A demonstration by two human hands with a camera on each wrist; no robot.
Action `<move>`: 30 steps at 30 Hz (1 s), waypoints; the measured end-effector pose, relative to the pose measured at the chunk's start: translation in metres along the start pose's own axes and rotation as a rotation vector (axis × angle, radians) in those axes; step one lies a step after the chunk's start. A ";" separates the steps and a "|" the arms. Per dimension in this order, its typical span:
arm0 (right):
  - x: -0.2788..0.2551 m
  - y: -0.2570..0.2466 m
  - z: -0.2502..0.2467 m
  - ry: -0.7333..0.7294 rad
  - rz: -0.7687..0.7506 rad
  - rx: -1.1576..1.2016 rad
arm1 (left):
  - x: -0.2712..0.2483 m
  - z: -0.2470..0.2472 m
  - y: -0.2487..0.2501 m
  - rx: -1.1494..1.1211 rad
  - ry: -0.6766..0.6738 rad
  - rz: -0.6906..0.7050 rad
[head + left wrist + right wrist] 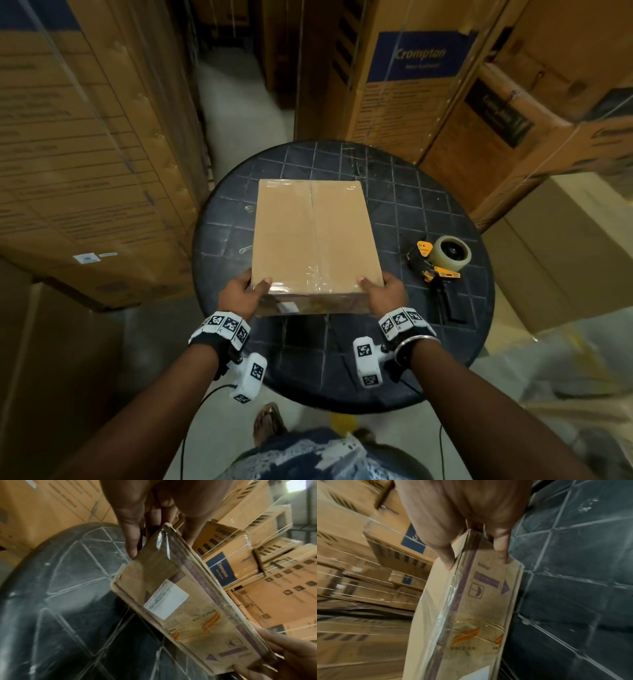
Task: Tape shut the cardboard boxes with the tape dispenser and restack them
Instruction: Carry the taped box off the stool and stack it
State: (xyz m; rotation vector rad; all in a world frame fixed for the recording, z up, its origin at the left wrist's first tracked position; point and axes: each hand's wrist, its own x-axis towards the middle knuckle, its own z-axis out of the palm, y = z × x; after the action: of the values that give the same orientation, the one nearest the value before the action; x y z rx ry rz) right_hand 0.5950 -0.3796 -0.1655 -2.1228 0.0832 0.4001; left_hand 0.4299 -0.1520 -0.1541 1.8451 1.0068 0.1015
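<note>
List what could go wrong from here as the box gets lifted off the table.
1. Both hands, left hand and right hand, grip only the near corners of the cardboard box; its far end may sag or slip.
2. The clear tape looks wrinkled at the corner and may peel.
3. The tape dispenser lies close by on the round table; a swing right could knock it.
</note>
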 end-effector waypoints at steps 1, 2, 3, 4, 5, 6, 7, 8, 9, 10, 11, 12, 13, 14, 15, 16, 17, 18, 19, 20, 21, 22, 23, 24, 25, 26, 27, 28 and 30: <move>0.002 -0.005 -0.010 0.005 -0.021 0.017 | -0.003 0.001 0.009 0.004 0.015 0.021; 0.003 -0.011 -0.021 0.017 -0.046 0.040 | -0.008 0.002 0.020 0.009 0.032 0.043; 0.006 -0.015 -0.033 0.031 -0.062 0.062 | -0.012 0.003 0.032 0.013 0.050 0.066; 0.008 -0.020 -0.046 0.041 -0.086 0.074 | -0.014 0.007 0.044 0.017 0.069 0.090; 0.013 -0.023 -0.061 0.048 -0.101 0.082 | -0.018 0.011 0.058 0.023 0.085 0.120; 0.018 -0.026 -0.077 0.053 -0.116 0.088 | -0.024 0.017 0.073 0.026 0.094 0.150; 0.024 -0.026 -0.094 0.061 -0.118 0.104 | -0.030 0.025 0.087 0.024 0.101 0.182; 0.030 -0.025 -0.118 0.078 -0.124 0.127 | -0.037 0.040 0.105 0.020 0.104 0.209; 0.036 -0.024 -0.137 0.087 -0.125 0.135 | -0.043 0.052 0.119 0.013 0.105 0.225; 0.040 -0.023 -0.154 0.093 -0.122 0.138 | -0.049 0.063 0.129 0.010 0.103 0.228; 0.045 -0.019 -0.177 0.104 -0.114 0.138 | -0.057 0.080 0.143 0.004 0.098 0.242; 0.050 -0.015 -0.200 0.111 -0.117 0.143 | -0.064 0.098 0.157 -0.002 0.092 0.247; 0.055 -0.010 -0.225 0.119 -0.114 0.148 | -0.070 0.115 0.170 -0.015 0.090 0.259; 0.060 -0.005 -0.250 0.123 -0.116 0.167 | -0.077 0.133 0.184 -0.024 0.087 0.267; 0.065 0.001 -0.276 0.122 -0.110 0.189 | -0.084 0.152 0.199 -0.036 0.083 0.284; 0.068 0.005 -0.301 0.125 -0.106 0.198 | -0.089 0.171 0.213 -0.044 0.077 0.297; 0.072 0.011 -0.324 0.135 -0.098 0.200 | -0.095 0.189 0.227 -0.051 0.069 0.316; 0.075 0.018 -0.347 0.154 -0.088 0.204 | -0.100 0.208 0.242 -0.051 0.056 0.326; 0.079 0.025 -0.369 0.181 -0.075 0.211 | -0.105 0.226 0.256 -0.057 0.041 0.341; 0.081 0.032 -0.388 0.213 -0.066 0.215 | -0.109 0.243 0.269 -0.061 0.017 0.348; 0.085 0.040 -0.407 0.247 -0.048 0.230 | -0.112 0.261 0.282 -0.063 -0.007 0.362; 0.086 0.047 -0.424 0.273 -0.028 0.243 | -0.114 0.278 0.294 -0.054 -0.032 0.371; 0.089 0.054 -0.441 0.298 -0.006 0.243 | -0.117 0.294 0.307 -0.042 -0.057 0.385; 0.092 0.061 -0.456 0.330 0.005 0.240 | -0.118 0.309 0.319 -0.031 -0.081 0.393; 0.096 0.068 -0.469 0.357 0.018 0.243 | -0.118 0.323 0.330 -0.020 -0.100 0.404; 0.099 0.074 -0.479 0.378 0.034 0.252 | -0.118 0.337 0.341 -0.004 -0.118 0.406; 0.107 0.082 -0.488 0.391 0.051 0.270 | -0.115 0.351 0.350 0.002 -0.135 0.409; 0.115 0.090 -0.496 0.406 0.058 0.289 | -0.111 0.366 0.358 0.001 -0.155 0.405; 0.131 0.099 -0.510 0.416 0.068 0.329 | -0.098 0.395 0.374 -0.004 -0.184 0.397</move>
State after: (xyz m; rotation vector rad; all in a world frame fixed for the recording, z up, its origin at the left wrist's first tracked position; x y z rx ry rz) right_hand 0.8261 -0.8440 -0.0293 -1.8491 0.4326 -0.0237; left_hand 0.7747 -0.5639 -0.0243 1.9895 0.5051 0.1674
